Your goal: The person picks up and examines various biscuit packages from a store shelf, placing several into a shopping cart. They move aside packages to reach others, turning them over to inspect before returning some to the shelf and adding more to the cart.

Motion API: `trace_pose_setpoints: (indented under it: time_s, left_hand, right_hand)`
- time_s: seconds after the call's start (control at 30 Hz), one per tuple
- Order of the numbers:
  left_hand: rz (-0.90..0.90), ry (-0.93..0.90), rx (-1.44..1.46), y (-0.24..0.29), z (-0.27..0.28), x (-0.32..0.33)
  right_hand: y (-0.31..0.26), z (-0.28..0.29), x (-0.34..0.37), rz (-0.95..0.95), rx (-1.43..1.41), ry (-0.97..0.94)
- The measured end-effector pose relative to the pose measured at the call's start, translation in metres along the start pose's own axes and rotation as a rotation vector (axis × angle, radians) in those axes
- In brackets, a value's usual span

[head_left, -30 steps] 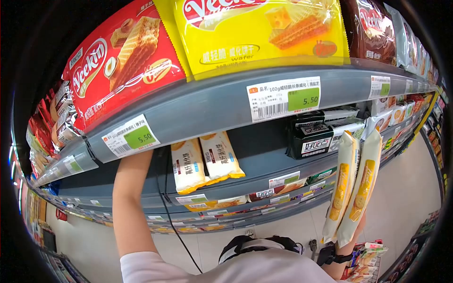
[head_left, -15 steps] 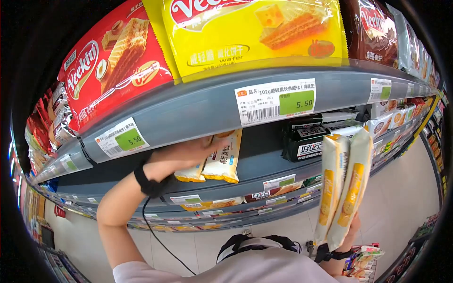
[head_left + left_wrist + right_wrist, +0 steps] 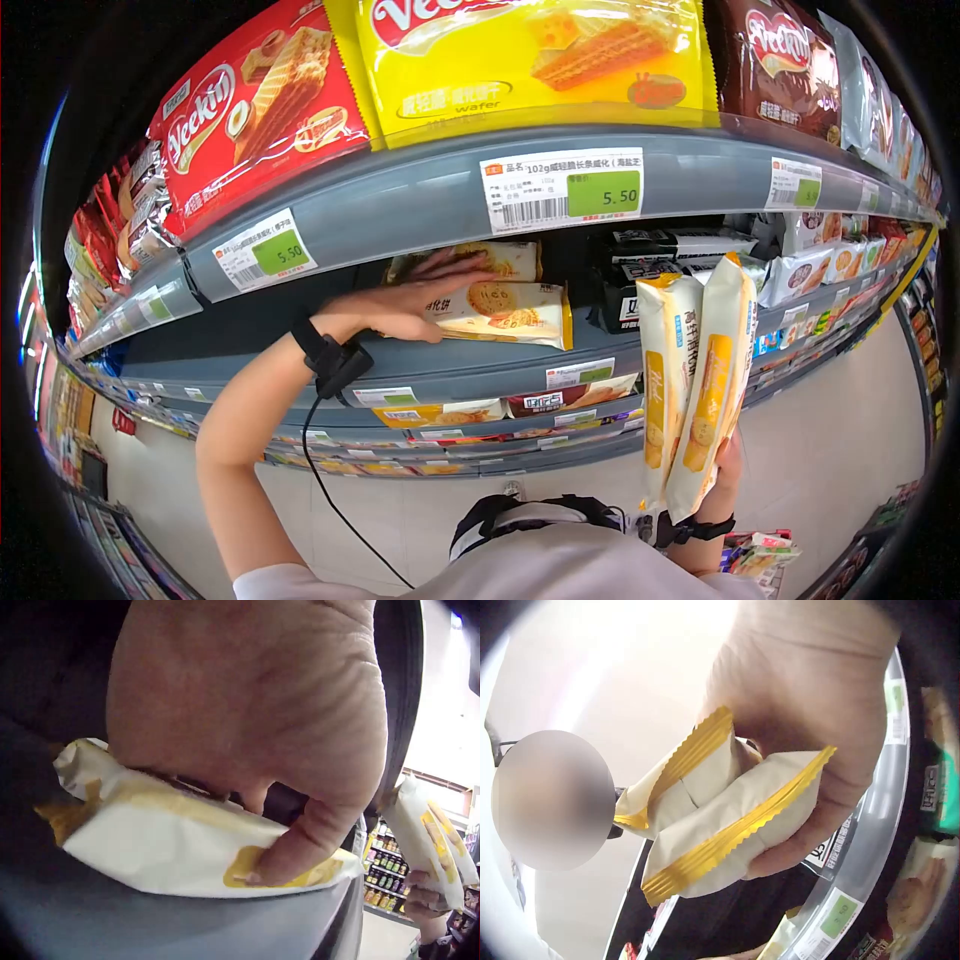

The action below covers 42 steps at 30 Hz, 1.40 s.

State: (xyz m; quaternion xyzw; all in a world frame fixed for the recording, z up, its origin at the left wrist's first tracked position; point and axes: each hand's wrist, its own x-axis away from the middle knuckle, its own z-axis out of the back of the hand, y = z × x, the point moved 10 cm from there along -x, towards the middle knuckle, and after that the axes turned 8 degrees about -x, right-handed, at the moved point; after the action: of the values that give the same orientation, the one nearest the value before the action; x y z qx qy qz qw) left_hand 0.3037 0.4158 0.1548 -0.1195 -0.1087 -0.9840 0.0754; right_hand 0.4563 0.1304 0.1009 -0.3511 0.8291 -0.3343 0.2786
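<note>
Two white-and-yellow biscuit packs lie crosswise on the shelf in the head view, a front pack [image 3: 510,312] and a rear pack [image 3: 515,262] behind it. My left hand [image 3: 385,308] reaches over them from the left. In the left wrist view its thumb [image 3: 296,851] presses the near side of a biscuit pack [image 3: 165,840], while the other fingers go behind it, mostly hidden. My right hand [image 3: 730,468] grips two similar biscuit packs [image 3: 712,400] side by side, upright, in front of the shelf. Their crimped yellow ends [image 3: 727,847] face the right wrist camera.
Above the left hand runs the upper shelf's edge [image 3: 400,205] with price tags, bearing red, yellow and brown wafer bags [image 3: 540,70]. Black packs [image 3: 680,250] stand right of the biscuits. A black cable [image 3: 320,480] hangs from the left wrist. Packets lie low at right [image 3: 760,555].
My left hand has come out from deep under the upper shelf onto the two biscuit packs. Those packs have turned from pointing outward to lying along the shelf. The right hand's packs shifted left.
</note>
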Motion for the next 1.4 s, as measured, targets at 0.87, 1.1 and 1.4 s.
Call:
trace_pose_setpoints:
  time_s: [0.87, 1.1, 1.4]
  left_hand:
    - [0.339, 0.085, -0.050, -0.014, 0.003, -0.015]
    - [0.343, 0.287, -0.029, 0.005, 0.019, -0.006]
    - [-0.069, 0.006, 1.350, 0.087, -0.009, 0.051]
  right_hand:
    - [-0.010, 0.025, 0.024, 0.019, -0.079, 0.189]
    - [0.003, 0.013, 0.012, -0.045, 0.029, 0.068]
    - [0.062, -0.115, -0.002, -0.755, 0.253, -0.715]
